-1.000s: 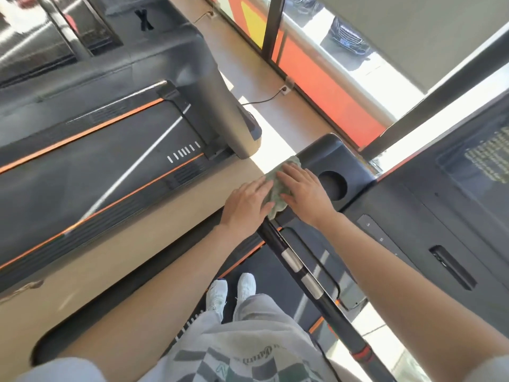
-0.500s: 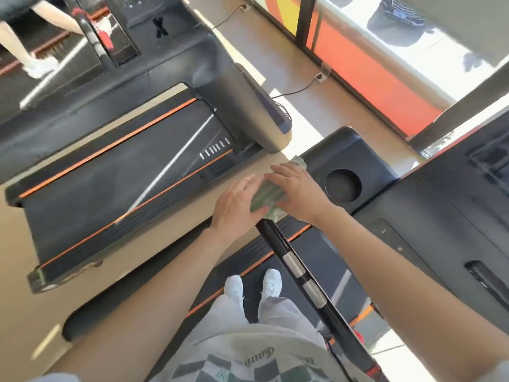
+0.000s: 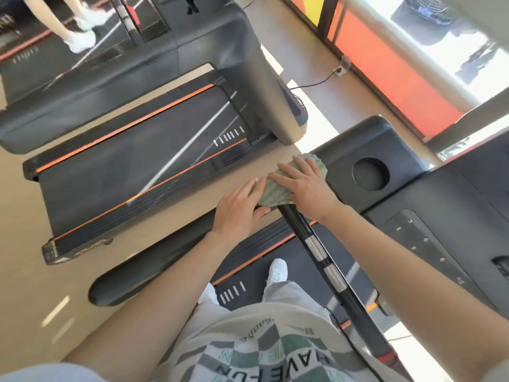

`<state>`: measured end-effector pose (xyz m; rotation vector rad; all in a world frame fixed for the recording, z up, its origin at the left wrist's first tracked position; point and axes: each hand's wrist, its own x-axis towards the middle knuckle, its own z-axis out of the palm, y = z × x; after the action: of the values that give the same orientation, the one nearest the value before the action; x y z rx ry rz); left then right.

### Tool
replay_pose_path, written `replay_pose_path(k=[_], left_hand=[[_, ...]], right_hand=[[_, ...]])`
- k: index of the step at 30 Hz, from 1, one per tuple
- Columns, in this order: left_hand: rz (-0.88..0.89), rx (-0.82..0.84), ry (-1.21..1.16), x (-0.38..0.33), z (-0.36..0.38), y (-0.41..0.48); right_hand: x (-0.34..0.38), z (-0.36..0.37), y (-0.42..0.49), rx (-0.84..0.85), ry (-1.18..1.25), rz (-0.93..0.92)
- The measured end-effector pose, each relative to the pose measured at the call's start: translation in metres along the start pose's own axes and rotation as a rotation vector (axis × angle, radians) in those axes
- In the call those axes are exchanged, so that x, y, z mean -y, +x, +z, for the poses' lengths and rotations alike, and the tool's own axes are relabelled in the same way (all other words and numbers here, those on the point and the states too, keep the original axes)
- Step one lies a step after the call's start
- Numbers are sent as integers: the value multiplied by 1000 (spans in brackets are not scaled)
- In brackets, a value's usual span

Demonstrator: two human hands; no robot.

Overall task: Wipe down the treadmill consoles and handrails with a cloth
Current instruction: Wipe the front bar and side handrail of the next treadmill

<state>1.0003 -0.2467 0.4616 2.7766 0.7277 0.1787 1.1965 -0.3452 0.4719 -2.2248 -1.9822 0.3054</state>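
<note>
A green cloth (image 3: pixel 276 190) lies bunched over the top end of the black handrail (image 3: pixel 316 246), where the rail meets the dark console corner (image 3: pixel 355 142). My right hand (image 3: pixel 305 183) rests flat on the cloth with its fingers straight, pressing it onto the console edge. My left hand (image 3: pixel 238 209) is at the cloth's left side, with its fingers over the edge and its thumb beneath, pinching it. The rail has two silver sections and runs down toward my body.
A round cup holder (image 3: pixel 370 175) sits just right of the cloth. A button panel (image 3: pixel 421 241) lies further right. A neighbouring treadmill (image 3: pixel 132 172) stands to the left across a strip of floor. Another person's legs (image 3: pixel 78 28) are at the top left. Windows run along the right.
The head camera has tilted, so more of the neighbouring treadmill shows. Both hands stay on the cloth at the rail's top. The right hand's fingers have spread flatter over it.
</note>
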Motion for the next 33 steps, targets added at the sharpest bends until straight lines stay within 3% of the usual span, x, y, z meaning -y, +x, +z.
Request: replay_pose_path(k=[4,10,19,24,29,33], left_hand=[[-13,-74,94,18,-4,-32],[-118,-32,68,55,-12,-84],[-260,-82,71,96,-27,-171],[-354,-219,41,90,-33,-165],[-321,-73,60,76,-13,-137],[-303,-112,110,80,-8,-151]], right_hand=[[20,4,1,6,68,-23],[77,22,12,50,35,-79],[163,59,17,-35,37,-194],[161,46,15,9,133,-237],[135,42,23,-19,54,-240],[146,52,20,-43,-20,-239]])
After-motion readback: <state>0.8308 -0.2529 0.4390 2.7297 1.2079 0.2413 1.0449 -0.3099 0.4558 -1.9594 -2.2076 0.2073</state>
